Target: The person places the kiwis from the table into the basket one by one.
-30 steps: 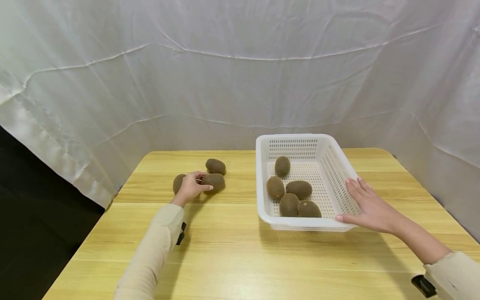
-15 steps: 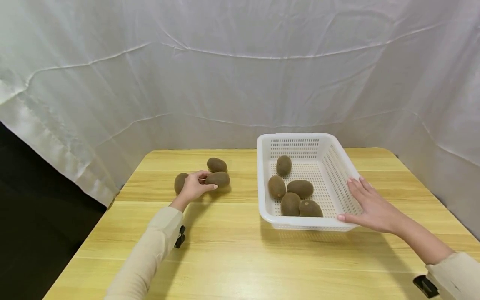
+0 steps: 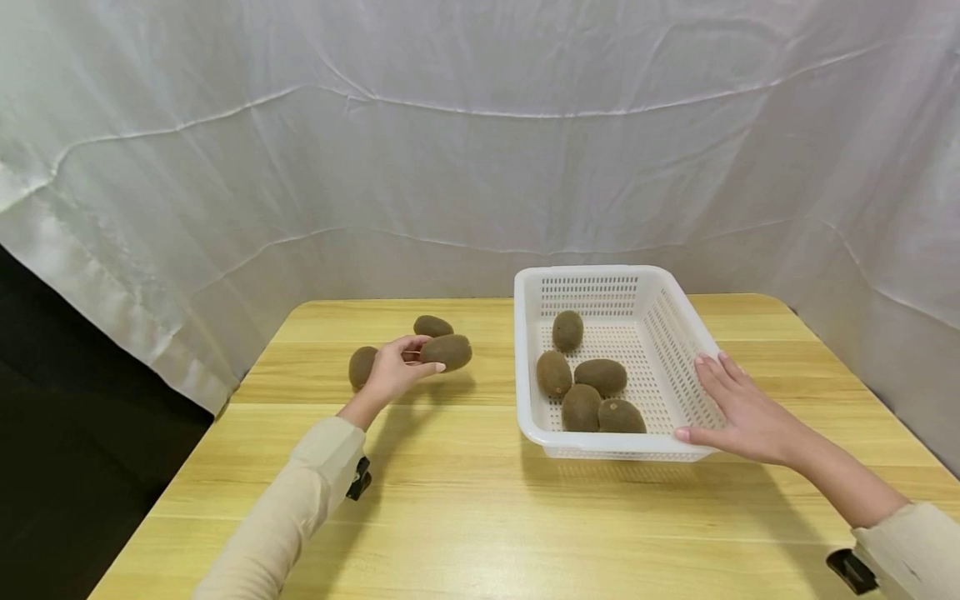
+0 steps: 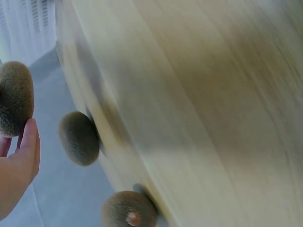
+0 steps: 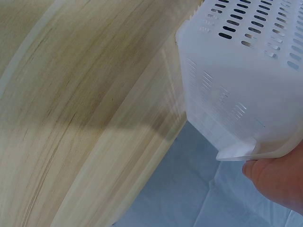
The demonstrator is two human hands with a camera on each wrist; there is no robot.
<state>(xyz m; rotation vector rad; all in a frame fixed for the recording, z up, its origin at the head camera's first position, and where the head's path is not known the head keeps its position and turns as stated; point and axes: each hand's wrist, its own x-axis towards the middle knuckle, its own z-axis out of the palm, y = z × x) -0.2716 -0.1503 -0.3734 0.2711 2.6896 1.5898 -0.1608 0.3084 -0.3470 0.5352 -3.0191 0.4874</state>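
My left hand [image 3: 397, 367] pinches a brown kiwi [image 3: 446, 352] between thumb and fingers, raised a little over the table with its shadow beneath. In the left wrist view the held kiwi [image 4: 15, 99] is at the left edge. One kiwi [image 3: 432, 326] lies just behind it; another kiwi [image 3: 362, 367] sits left of the hand, partly covered by it. My right hand [image 3: 750, 417] rests at the near right corner of a white perforated basket [image 3: 528, 358], fingers extended along the side rim, thumb at the front rim. Several kiwis [image 3: 600, 377] lie in the basket's left part.
The wooden table [image 3: 450, 517] has a back edge close to a pale cloth curtain [image 3: 480, 183]. A black area [image 3: 90, 433] shows beyond the left edge of the table.
My left hand has lifted the kiwi and carried it slightly to the right, away from the kiwi at its left. The right hand stays on the basket.
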